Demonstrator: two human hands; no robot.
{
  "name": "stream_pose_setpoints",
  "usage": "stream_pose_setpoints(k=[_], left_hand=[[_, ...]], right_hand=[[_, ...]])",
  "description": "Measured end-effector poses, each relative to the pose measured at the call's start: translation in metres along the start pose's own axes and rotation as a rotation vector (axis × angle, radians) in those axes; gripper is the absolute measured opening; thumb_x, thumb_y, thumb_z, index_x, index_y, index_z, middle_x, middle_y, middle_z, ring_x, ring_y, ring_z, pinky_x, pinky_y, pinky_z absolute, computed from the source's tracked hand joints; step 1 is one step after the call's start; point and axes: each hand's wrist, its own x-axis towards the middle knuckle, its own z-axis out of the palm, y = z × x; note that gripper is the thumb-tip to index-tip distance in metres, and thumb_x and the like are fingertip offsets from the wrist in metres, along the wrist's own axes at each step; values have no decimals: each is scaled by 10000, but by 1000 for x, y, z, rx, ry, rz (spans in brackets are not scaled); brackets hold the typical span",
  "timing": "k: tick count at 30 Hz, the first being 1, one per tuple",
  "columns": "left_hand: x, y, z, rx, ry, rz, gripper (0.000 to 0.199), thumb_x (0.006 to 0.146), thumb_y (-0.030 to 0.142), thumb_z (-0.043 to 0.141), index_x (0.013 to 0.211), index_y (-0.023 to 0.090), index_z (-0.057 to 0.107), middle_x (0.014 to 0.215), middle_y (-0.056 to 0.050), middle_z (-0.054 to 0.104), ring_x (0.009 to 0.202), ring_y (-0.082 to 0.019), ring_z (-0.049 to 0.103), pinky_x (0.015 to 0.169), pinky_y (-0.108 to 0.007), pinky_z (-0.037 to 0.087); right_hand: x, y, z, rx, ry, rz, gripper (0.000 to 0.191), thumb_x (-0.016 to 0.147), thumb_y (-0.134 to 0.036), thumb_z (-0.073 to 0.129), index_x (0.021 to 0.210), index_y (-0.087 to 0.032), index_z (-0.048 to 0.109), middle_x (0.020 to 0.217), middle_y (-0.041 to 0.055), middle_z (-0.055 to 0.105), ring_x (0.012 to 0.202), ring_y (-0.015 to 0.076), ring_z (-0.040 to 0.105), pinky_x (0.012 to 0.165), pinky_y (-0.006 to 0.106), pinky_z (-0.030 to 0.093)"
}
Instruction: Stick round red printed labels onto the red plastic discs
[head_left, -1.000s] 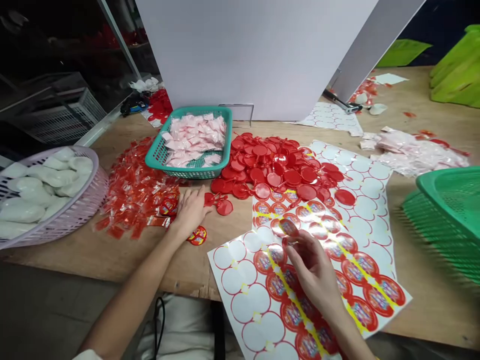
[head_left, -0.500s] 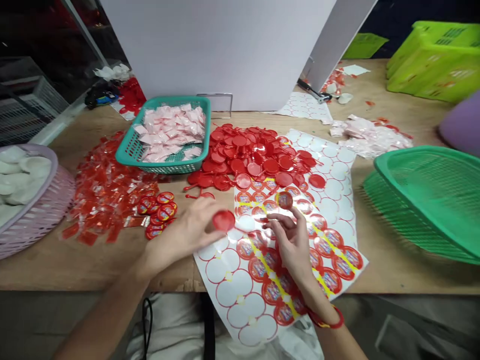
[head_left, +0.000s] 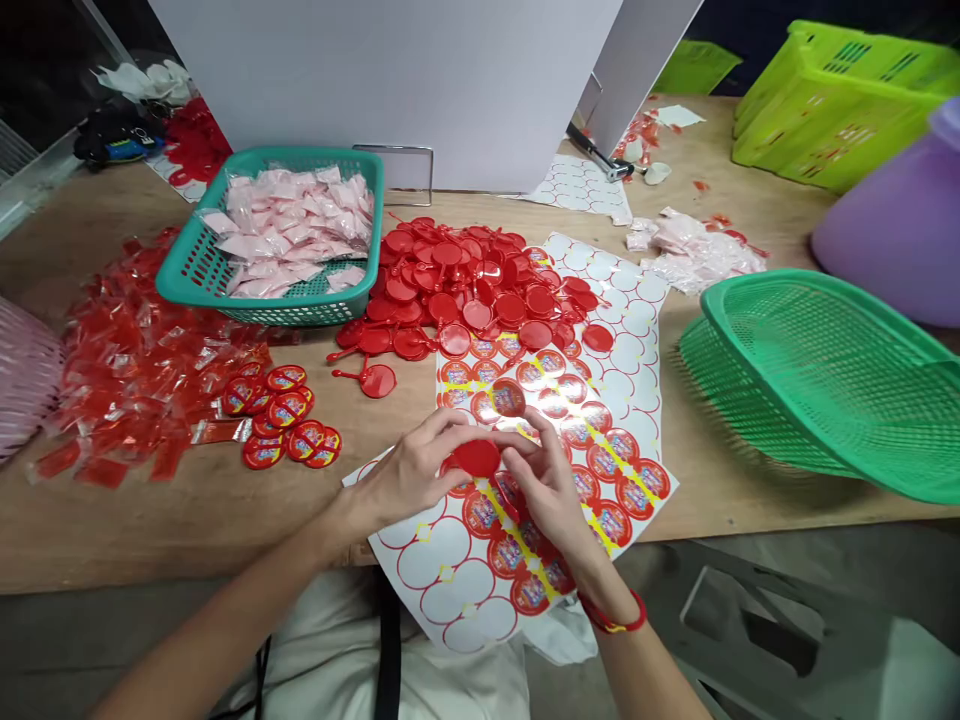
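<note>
In the head view, I can see two bare hands close together above a sheet of stickers (head_left: 439, 555) that pokes out past the table edge (head_left: 187, 545). The left hand (head_left: 416, 468) has a plain red disc (head_left: 478, 458) pinched in its fingers. The right hand (head_left: 551, 485) is half curled, with a round sticker (head_left: 509, 397) at the tip of its pointing finger. I can't tell if its other fingers touch the disc.

The disc in hand has no picture on the side I see. A small bunch of printed discs (head_left: 287, 412) sits to the left, so those look done to me. A big heap of plain discs (head_left: 480, 285) is left behind the hands, so I think there is lots more to do. The sheet has bare white circles on one side and plenty of stickers left on the other.
</note>
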Motion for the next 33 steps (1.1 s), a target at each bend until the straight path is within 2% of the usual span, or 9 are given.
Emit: stream_pose_setpoints(k=[3, 6, 10, 12, 15, 18, 21, 25, 33], left_hand=[[-5, -5, 17, 42, 119, 23, 135, 805, 65, 436, 850, 166, 514, 882, -38, 521, 812, -128, 530, 696, -237, 469], [-4, -15, 27, 156, 117, 62, 223, 809, 44, 371, 663, 163, 490, 757, -25, 512, 670, -110, 490, 588, -207, 425], [8, -17, 18, 286, 35, 8, 221, 788, 41, 382, 673, 166, 523, 707, -23, 534, 679, -138, 502, 605, -240, 414], [4, -5, 9, 253, 94, -67, 227, 797, 36, 364, 743, 165, 543, 748, -34, 562, 721, -148, 526, 644, -255, 431], [-29, 26, -2, 136, 149, -38, 173, 834, 129, 409, 923, 168, 552, 906, -79, 599, 877, -182, 560, 764, -292, 455], [-92, 50, 3, -98, -98, 138, 181, 823, 144, 444, 957, 196, 554, 831, -47, 631, 757, -141, 586, 702, -236, 481], [-154, 43, 26, -162, -289, -157, 300, 774, 23, 381, 959, 170, 565, 892, -72, 636, 829, -147, 597, 734, -239, 500], [-197, 5, 58, -20, -240, -496, 497, 687, -49, 337, 1083, 174, 539, 1161, -89, 569, 1095, -202, 518, 913, -350, 449], [-173, -34, 95, -62, -160, -744, 251, 826, 252, 537, 1054, 148, 550, 1087, -79, 566, 982, -218, 554, 826, -401, 470]], right_hand=[[-1, 2, 2, -32, -8, -11, 481, 825, -301, 542, 1226, -303, 276, 1000, 49, 639, 944, 169, 599, 845, 395, 464], [-2, 3, 4, -139, -46, -36, 632, 784, -298, 604, 1291, -292, 225, 1019, 68, 629, 964, 188, 591, 862, 413, 453], [0, 5, 10, -454, -60, -170, 663, 777, -237, 608, 1326, -269, 237, 913, 54, 618, 845, 195, 594, 812, 426, 457], [2, 7, 13, -621, -28, -239, 659, 772, -208, 604, 1330, -255, 257, 887, 55, 599, 811, 204, 575, 782, 437, 451], [2, 9, 13, -709, 6, -283, 689, 766, -204, 601, 1347, -257, 235, 882, 51, 584, 797, 206, 556, 753, 424, 450], [2, 9, 10, -673, 3, -258, 723, 761, -201, 598, 1360, -271, 199, 879, 33, 583, 796, 194, 554, 758, 399, 450], [0, 9, 7, -631, -7, -217, 735, 756, -187, 591, 1360, -273, 182, 877, 24, 583, 781, 182, 552, 743, 379, 454], [-2, 9, 6, -552, 13, -165, 718, 749, -203, 593, 1342, -281, 196, 899, 22, 580, 767, 167, 550, 705, 349, 467], [-4, 10, 8, -489, 72, -126, 701, 717, -230, 625, 1302, -273, 240, 870, 10, 576, 760, 165, 559, 709, 345, 472]])
